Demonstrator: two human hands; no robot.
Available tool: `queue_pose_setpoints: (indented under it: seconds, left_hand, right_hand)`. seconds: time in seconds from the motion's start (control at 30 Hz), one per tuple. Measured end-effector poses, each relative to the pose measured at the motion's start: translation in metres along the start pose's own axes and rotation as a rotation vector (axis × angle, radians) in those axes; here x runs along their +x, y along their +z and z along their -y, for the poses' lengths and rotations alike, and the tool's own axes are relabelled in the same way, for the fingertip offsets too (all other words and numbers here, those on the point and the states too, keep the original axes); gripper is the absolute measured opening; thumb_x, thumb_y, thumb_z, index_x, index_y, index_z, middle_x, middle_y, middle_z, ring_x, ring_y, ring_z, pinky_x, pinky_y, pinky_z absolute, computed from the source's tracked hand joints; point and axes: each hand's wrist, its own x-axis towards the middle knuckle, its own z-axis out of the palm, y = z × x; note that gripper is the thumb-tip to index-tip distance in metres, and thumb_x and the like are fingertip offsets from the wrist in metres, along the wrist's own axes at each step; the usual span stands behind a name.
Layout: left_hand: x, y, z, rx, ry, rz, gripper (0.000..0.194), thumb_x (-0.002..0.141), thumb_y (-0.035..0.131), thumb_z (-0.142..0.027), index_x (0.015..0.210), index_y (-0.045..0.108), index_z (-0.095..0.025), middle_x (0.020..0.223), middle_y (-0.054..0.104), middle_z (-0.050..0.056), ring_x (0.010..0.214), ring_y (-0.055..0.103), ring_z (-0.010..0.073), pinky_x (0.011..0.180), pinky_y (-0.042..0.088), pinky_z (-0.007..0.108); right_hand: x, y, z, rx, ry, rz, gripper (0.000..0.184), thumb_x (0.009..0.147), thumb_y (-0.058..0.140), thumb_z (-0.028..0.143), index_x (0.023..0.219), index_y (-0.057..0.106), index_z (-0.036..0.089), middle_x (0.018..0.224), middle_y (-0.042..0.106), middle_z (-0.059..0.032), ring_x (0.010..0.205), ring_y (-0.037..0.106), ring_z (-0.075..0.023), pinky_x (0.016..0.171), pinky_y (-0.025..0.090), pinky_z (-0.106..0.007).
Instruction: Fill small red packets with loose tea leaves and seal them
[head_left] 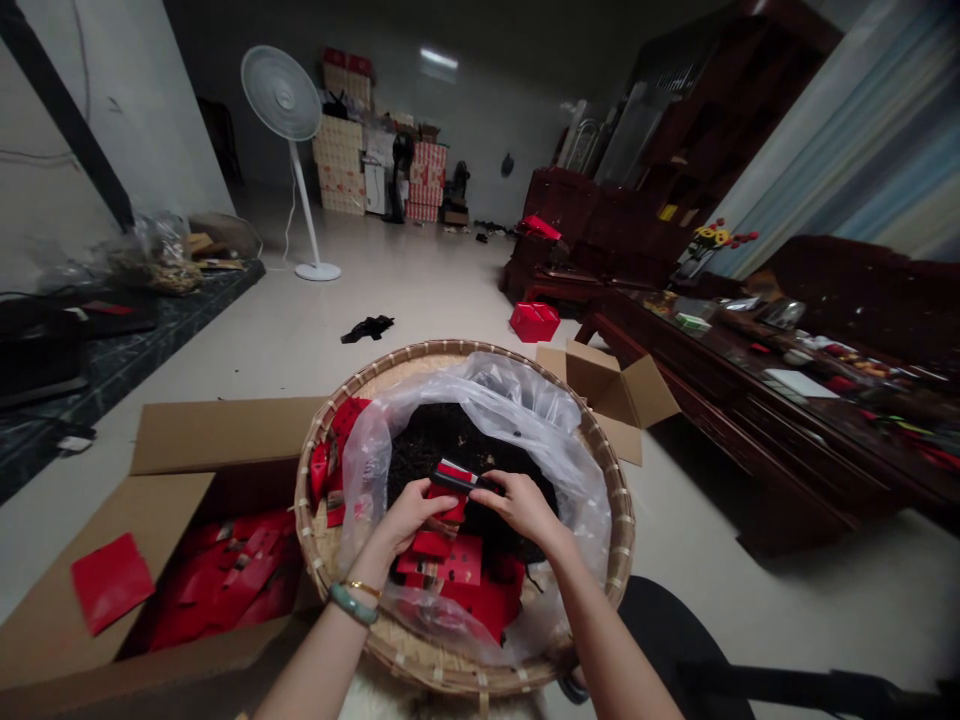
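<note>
Red packet (450, 508) is sitting pinched between the left hand's (417, 514) thumb and fingers, right over the near half of a big round woven basket (305, 500). Right hand (521, 506) is gripping what looks like a black stapler (466, 480), fingers closed round its near end, and the other end is lying across the packet's top. Can't tell if it's actually biting down on the paper, tbh. Under both hands, a clear plastic bag (592, 485) is spreading open inside the basket, and dark loose leafy stuff (435, 430) is filling its far part, with more red packets (459, 562) piling up on the near side. Some others (347, 422) are lying between bag and basket wall, over on the left. Just beside the basket, an open cardboard box (225, 432) is holding loads of red packets (232, 580), and one flat red piece (112, 582) is resting on its flap. White fan (281, 95) is standing well back.
</note>
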Motion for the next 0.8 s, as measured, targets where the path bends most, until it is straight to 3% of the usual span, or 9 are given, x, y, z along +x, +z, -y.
queue_pose_setpoints:
  seconds: [0.27,0.43,0.6,0.8]
  left_hand:
    - [-0.003,0.003,-0.002,-0.008,-0.044,0.047,0.049,0.054,0.08,-0.031,0.094,0.059,-0.011,0.074,0.068,0.005,0.057,0.066,0.0188,0.05,0.055,0.031]
    - [-0.003,0.001,-0.007,-0.142,0.033,0.057,0.058,0.069,0.068,-0.046,0.116,0.053,-0.016,0.086,0.069,0.008,0.059,0.066,0.0196,0.048,0.054,0.032]
    - [0.005,-0.001,-0.004,-0.15,0.138,-0.03,0.044,0.069,0.07,-0.042,0.098,0.062,-0.011,0.082,0.071,0.008,0.061,0.065,0.0159,0.055,0.051,0.025]
    - [0.004,0.004,0.0,-0.114,0.153,-0.063,0.039,0.07,0.068,-0.042,0.094,0.065,-0.012,0.072,0.07,0.004,0.052,0.061,0.0128,0.051,0.047,0.023]
  right_hand:
    - [0.002,-0.003,0.006,-0.142,-0.019,0.014,0.038,0.081,0.049,0.056,0.086,0.071,0.026,0.077,0.07,-0.003,0.07,0.062,-0.0191,0.057,0.031,-0.024]
    - [0.002,-0.003,0.005,-0.176,-0.009,0.023,0.037,0.082,0.049,0.055,0.084,0.071,0.025,0.073,0.07,-0.0026,0.065,0.06,-0.0177,0.054,0.029,-0.024]
    - [0.002,-0.004,0.011,-0.249,0.019,0.063,0.039,0.084,0.046,0.055,0.092,0.068,0.024,0.084,0.071,-0.0037,0.076,0.063,-0.0192,0.059,0.032,-0.024]
    - [0.003,0.003,0.021,-0.209,-0.032,0.12,0.034,0.088,0.045,0.047,0.099,0.066,0.023,0.095,0.07,-0.0048,0.085,0.063,-0.0197,0.065,0.036,-0.023]
